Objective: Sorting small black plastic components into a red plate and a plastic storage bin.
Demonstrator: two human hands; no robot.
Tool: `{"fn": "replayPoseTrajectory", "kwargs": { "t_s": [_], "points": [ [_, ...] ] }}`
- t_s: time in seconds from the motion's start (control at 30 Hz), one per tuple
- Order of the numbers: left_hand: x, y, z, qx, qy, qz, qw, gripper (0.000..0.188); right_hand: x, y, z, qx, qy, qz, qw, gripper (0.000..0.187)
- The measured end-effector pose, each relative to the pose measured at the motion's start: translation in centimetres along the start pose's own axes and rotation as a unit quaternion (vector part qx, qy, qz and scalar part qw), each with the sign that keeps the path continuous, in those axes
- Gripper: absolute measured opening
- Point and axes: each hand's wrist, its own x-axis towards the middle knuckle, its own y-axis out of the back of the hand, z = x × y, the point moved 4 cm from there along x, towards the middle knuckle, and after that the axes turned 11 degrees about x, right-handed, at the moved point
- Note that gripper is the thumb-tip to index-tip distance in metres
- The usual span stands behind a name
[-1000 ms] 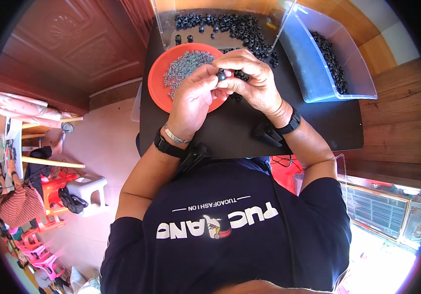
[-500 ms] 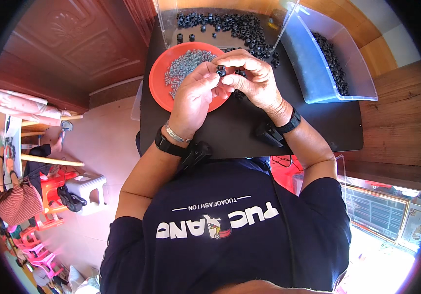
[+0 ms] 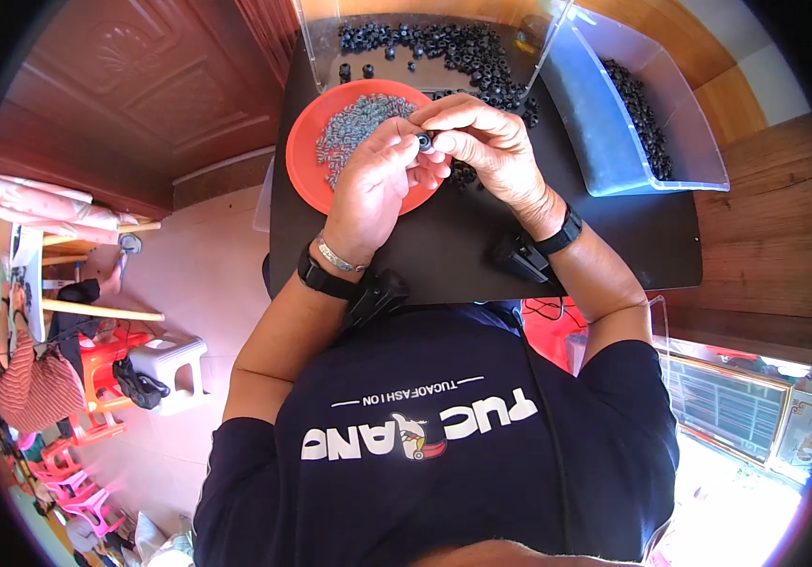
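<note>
We see a black part [image 3: 424,142] held between the fingertips of the left hand [image 3: 382,170] and right hand [image 3: 489,151], above the near right of the plate; its round end faces up toward us. The fingers of both hands are closed on it, thumbs on either side.

Containers: the plate [image 3: 300,165], round and orange-red, carries a spread heap of small grey pieces [image 3: 358,123]. Beyond it we find a clear box [image 3: 545,57] with many black pieces [image 3: 477,59], massed toward its right side and thinning to a few single ones at the left. To the right stands a translucent bluish bin [image 3: 599,142], set at a slant, with a further bed of dark pieces [image 3: 639,118] along its bottom. More black pieces lie outside these containers, just beyond and beneath the right hand.

Surface: all three containers rest on a dark tabletop [image 3: 614,246].

Room: at the upper left we note a carved reddish-brown door [image 3: 132,80]; below it, a pale floor [image 3: 207,274] bears a white stool [image 3: 179,369] beside a red stool [image 3: 102,373], with a black bag [image 3: 138,387] against them. A co-worker in a striped top [image 3: 42,392] sits at the far left. Wood panelling [image 3: 765,227] lines the right.
</note>
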Motion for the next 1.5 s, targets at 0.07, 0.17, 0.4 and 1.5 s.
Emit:
{"fn": "replayPoseTrajectory", "kwargs": {
  "t_s": [0.07,0.17,0.4,1.5],
  "points": [
    [-0.1,0.1,-0.1,-0.006,0.006,0.003,1.000,0.018,0.2,-0.1,-0.3,-0.011,-0.012,0.008,1.000,0.019],
    [0.1,0.5,-0.5,-0.026,0.015,0.009,1.000,0.018,0.3,0.2,-1.0,-0.063,0.010,0.018,0.998,0.018],
    [0.2,1.0,-1.1,-0.066,0.045,0.036,0.996,0.017,0.4,-0.6,-1.9,-0.212,0.048,0.003,0.976,0.019],
    [-0.1,0.7,-1.6,-0.078,0.118,0.067,0.988,0.026,0.2,-0.6,-0.8,-0.286,0.089,0.013,0.954,0.031]
  ]
}}
